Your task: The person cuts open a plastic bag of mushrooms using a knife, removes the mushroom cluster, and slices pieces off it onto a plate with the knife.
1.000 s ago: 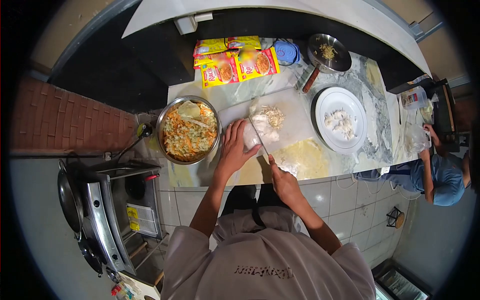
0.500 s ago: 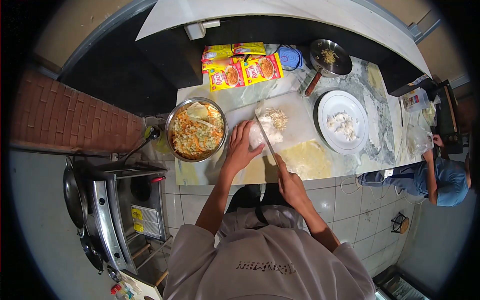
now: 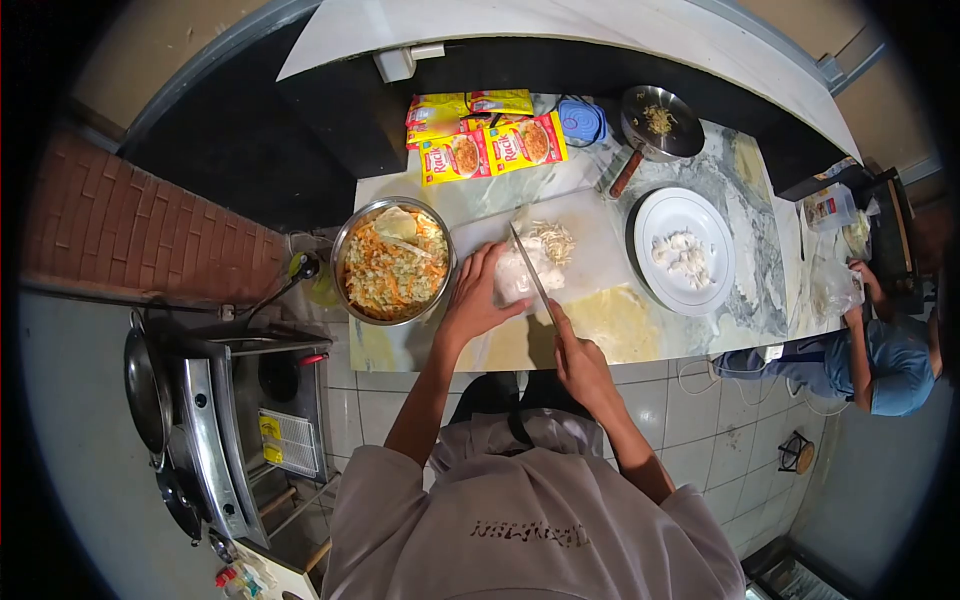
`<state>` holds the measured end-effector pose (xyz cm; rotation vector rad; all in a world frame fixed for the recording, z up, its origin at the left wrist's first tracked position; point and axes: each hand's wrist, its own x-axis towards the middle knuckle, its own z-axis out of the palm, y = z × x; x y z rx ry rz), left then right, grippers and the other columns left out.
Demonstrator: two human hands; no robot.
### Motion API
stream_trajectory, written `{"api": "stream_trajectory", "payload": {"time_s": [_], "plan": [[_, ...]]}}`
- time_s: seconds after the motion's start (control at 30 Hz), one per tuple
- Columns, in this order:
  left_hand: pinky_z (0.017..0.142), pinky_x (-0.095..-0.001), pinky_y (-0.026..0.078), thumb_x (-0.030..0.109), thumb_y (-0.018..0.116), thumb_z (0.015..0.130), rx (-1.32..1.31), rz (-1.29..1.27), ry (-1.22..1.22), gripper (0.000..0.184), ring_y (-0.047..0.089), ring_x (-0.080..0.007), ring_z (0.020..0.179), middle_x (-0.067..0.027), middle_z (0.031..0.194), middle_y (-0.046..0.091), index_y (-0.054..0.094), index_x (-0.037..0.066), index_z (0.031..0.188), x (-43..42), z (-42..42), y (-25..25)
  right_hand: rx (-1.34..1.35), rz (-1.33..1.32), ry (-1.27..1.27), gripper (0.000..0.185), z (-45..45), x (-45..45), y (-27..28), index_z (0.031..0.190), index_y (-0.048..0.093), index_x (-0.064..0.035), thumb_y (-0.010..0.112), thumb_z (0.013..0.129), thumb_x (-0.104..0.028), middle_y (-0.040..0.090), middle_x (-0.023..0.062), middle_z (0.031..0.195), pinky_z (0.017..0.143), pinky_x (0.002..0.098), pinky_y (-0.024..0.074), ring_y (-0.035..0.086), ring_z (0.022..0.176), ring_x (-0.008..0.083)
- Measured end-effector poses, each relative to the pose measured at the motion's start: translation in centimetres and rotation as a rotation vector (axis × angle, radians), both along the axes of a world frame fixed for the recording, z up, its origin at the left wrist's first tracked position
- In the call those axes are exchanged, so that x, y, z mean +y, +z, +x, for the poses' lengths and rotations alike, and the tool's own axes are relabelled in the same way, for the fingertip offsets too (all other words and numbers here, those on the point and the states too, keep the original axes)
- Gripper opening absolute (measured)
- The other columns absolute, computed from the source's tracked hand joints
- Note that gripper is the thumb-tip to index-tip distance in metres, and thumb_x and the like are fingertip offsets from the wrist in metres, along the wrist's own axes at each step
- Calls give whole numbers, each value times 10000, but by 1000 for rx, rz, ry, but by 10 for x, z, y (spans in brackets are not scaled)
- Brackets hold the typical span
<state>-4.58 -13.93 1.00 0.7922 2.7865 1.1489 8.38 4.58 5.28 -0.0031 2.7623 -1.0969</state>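
Note:
My right hand (image 3: 580,362) is closed round the handle of a knife (image 3: 532,265), whose blade points up and left over a white food piece (image 3: 514,277) on the pale cutting board (image 3: 600,245). My left hand (image 3: 478,298) rests against the left side of that white piece, thumb apart from the fingers, holding it on the board. Thin pale strips (image 3: 553,241) lie in a pile just beyond the blade. Left of the board stands a metal bowl (image 3: 340,258) of shredded orange and pale-green vegetables. A white plate (image 3: 725,255) on the right bears small white pieces.
Yellow packets (image 3: 480,150) and a blue item (image 3: 581,120) lie at the back. A pan (image 3: 685,135) with browned bits stands behind the plate. At far right a person in a blue shirt (image 3: 893,365) handles a plastic bag (image 3: 836,288). A stove (image 3: 215,440) is lower left.
The camera view has shifted slightly, moving the counter rightward. The knife, in my right hand, has shifted a little over the white piece. My left hand stays against it.

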Motion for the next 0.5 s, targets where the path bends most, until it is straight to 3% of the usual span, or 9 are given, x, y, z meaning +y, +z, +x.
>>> {"api": "stream_trajectory", "payload": {"time_s": [0.5], "plan": [[1030, -440, 337, 364, 819, 596, 43, -2, 42, 924, 433, -337, 1234, -142, 1350, 449, 404, 75, 1370, 7, -4, -11, 3, 10, 47, 780, -7, 3, -3, 1523, 187, -118, 543, 840, 1, 622, 243, 738, 599, 513, 466, 606, 643, 436]]}}
